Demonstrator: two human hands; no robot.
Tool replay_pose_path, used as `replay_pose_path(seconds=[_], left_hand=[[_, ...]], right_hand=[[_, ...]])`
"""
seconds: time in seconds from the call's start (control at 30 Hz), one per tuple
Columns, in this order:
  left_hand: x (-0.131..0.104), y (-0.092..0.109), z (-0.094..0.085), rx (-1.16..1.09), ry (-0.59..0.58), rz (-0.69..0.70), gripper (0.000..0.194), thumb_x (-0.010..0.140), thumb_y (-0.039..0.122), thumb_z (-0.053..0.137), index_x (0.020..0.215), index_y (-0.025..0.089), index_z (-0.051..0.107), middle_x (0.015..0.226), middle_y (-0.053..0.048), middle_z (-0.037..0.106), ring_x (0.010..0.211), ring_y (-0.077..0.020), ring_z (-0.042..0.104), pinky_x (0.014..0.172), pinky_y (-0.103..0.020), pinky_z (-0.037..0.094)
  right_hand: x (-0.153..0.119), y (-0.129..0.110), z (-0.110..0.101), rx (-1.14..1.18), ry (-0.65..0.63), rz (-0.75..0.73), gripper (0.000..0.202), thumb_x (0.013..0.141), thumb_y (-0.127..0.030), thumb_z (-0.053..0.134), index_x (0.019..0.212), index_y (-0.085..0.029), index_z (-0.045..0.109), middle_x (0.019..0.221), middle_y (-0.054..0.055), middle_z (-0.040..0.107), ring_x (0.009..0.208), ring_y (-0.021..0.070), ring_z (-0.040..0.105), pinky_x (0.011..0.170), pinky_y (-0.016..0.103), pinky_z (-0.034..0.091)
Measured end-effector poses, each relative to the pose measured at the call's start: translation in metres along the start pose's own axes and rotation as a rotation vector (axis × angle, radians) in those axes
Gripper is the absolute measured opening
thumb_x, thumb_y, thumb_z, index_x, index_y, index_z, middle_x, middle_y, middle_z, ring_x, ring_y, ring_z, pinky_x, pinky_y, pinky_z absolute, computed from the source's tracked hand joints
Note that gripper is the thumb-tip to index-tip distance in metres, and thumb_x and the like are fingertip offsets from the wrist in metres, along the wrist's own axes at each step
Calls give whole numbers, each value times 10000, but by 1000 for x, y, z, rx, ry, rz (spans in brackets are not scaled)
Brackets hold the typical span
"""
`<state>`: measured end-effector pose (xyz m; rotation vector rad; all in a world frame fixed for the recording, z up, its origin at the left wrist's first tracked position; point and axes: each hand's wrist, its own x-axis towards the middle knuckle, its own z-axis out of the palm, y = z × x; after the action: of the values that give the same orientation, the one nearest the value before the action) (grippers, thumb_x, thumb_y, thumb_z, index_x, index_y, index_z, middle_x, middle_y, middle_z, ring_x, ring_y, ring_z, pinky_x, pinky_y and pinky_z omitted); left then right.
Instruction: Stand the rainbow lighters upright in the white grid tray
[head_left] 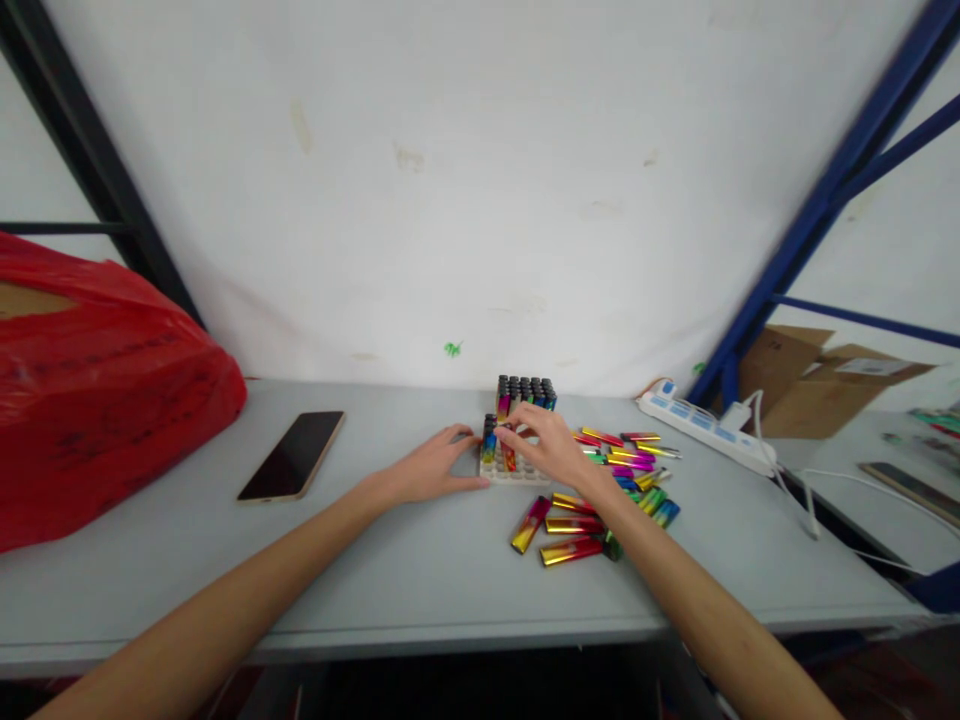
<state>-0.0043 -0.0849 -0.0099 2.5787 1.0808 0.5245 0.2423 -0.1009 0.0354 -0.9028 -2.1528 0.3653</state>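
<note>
- Farthest left, a red plastic bag (97,380) slumps on the grey bench (420,560), thin, crinkled and glossy, bulging over something boxy inside.
- Next, a smartphone (292,455) lies flat, screen up and dark, well apart from the bag and the hands.
- Then the left hand (431,468) rests palm down on the bench, fingers loosely spread, its fingertips touching the left edge of the white tray (514,470); it grips nothing and seems only to steady the tray.
- At centre, the tray is a pale, rigid block with rows of sockets; its far rows hold upright lighters (525,393) with dark caps, packed close together.
- Just over the tray's near rows, the right hand (547,445) curls its fingers around one slim lighter (508,450), pinched near its top and standing upright at a socket.
- By my judgement such a lighter is light, stiff and smooth-skinned, so slippery; a pinch across the flat sides near the cap looks the surest hold.
- Right of the tray, loose lighters (600,490) lie scattered flat, metallic and iridescent in gold, red, green and blue, some overlapping.
- Further right, a white power strip (701,420) lies against the wall, its cable trailing off the bench.
- Beyond the blue steel frame (817,210) sit brown cardboard boxes (817,385).
</note>
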Motion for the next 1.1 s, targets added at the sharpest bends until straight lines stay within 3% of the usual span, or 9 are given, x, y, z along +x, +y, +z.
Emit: replay_pose_path(seconds=[0.13, 0.27, 0.4, 0.6, 0.73, 0.9, 1.1], left_hand=[[0, 0, 1, 8, 4, 7, 768, 891, 731, 614, 1430, 189, 544, 1469, -168, 523, 1361, -326, 515, 1193, -447, 388], [-1, 0, 1, 13, 6, 8, 753, 893, 705, 636, 1443, 200, 536, 1484, -166, 517, 1377, -326, 507, 1192, -450, 394], [0, 0, 0, -3, 7, 9, 740, 892, 684, 655, 1438, 196, 543, 1479, -169, 520, 1366, -330, 519, 1186, -457, 398], [1, -1, 1, -17, 11, 30, 708, 890, 689, 653, 1406, 211, 575, 1450, -152, 539, 1346, -326, 529, 1174, -444, 405], [0, -1, 0, -20, 19, 30, 699, 890, 700, 643, 1406, 235, 574, 1445, -137, 544, 1336, -319, 540, 1165, -437, 412], [0, 2, -2, -20, 9, 10, 700, 889, 696, 644, 1391, 213, 576, 1447, -145, 547, 1337, -325, 541, 1170, -439, 410], [1, 3, -3, -27, 3, 15, 706, 889, 710, 630, 1376, 201, 583, 1438, -149, 551, 1331, -316, 544, 1180, -434, 401]], right_hand=[[-2, 3, 9, -122, 1, -58, 476, 1002, -589, 547, 745, -199, 641, 720, 29, 624, 662, 161, 562, 666, 281, 431], [-3, 5, 14, -58, 34, 63, 428, 1006, -587, 543, 916, -200, 702, 704, 23, 692, 610, 161, 627, 608, 262, 426], [-3, 4, 16, 41, -62, 138, 425, 991, -611, 550, 911, -216, 684, 654, 10, 706, 583, 176, 675, 590, 258, 462], [-4, 7, 20, 99, -163, 93, 399, 977, -595, 590, 856, -220, 654, 697, 3, 720, 596, 160, 668, 600, 247, 456], [-2, 7, 21, -25, -162, 83, 440, 980, -621, 571, 833, -217, 665, 682, 3, 697, 595, 147, 616, 578, 242, 382], [1, 11, 4, -245, -63, 105, 521, 1036, -622, 451, 775, -209, 632, 684, 21, 664, 610, 149, 566, 599, 270, 320], [1, 39, -35, -406, 90, 127, 513, 1092, -523, 315, 759, -229, 572, 721, 57, 667, 669, 194, 595, 668, 303, 346]])
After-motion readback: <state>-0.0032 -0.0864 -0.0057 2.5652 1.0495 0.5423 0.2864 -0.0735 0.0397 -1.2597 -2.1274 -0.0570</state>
